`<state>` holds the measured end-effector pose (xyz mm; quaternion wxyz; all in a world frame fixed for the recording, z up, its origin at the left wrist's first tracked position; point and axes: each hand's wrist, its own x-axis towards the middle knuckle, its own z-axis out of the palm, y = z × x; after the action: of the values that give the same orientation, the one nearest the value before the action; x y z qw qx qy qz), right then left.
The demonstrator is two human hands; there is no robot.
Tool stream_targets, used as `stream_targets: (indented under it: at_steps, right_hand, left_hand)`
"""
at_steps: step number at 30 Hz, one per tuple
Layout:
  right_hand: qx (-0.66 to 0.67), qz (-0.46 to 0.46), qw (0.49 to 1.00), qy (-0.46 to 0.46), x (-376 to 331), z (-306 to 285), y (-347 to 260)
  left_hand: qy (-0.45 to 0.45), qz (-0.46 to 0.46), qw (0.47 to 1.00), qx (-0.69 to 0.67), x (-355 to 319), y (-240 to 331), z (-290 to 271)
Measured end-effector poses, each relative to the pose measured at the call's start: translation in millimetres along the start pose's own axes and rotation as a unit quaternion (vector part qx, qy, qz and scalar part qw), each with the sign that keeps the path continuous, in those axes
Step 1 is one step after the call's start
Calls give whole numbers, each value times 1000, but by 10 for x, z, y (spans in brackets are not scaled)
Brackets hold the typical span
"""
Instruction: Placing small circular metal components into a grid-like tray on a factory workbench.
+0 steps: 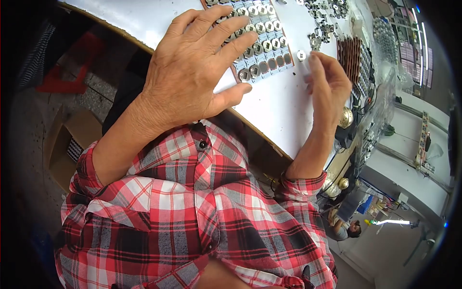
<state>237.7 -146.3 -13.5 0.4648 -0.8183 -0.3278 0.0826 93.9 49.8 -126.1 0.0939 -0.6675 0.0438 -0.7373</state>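
Observation:
A flat board [265, 76] with a pale blue face and red-brown edges lies on the white table. Rows of round silver metal parts [267, 45] sit on it; several places in the nearest row show dark discs instead. My left hand [190, 62] is spread over the board's left side, fingers outstretched and thumb apart, hiding part of the rows. To the right of the board, my right hand [330, 84] has its fingers curled together. One small round silver piece [301, 55] is right beside its fingertip; whatever the fingers hold is hidden.
Loose small metal parts [323, 17] are heaped at the far side of the table [269, 113]. A stack of red-brown boards [350, 60] stands right of my right hand. On the floor at left are a cardboard box [72, 139] and a red stool [62, 82]. Another person [342, 229] is in the background.

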Motion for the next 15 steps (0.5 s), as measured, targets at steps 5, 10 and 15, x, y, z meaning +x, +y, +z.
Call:
stream_targets:
  at_steps: [5, 10, 15]
  right_hand:
    - [37, -38, 995, -89, 32, 87, 90]
    - [155, -1, 978, -138, -101, 73, -137]
    - [170, 55, 956, -231, -155, 104, -258]
  left_hand:
    - [6, -14, 1000, -20, 5, 11, -3]
    - [-67, -19, 998, -5, 48, 36, -134]
    - [-100, -37, 994, -5, 92, 38, -196]
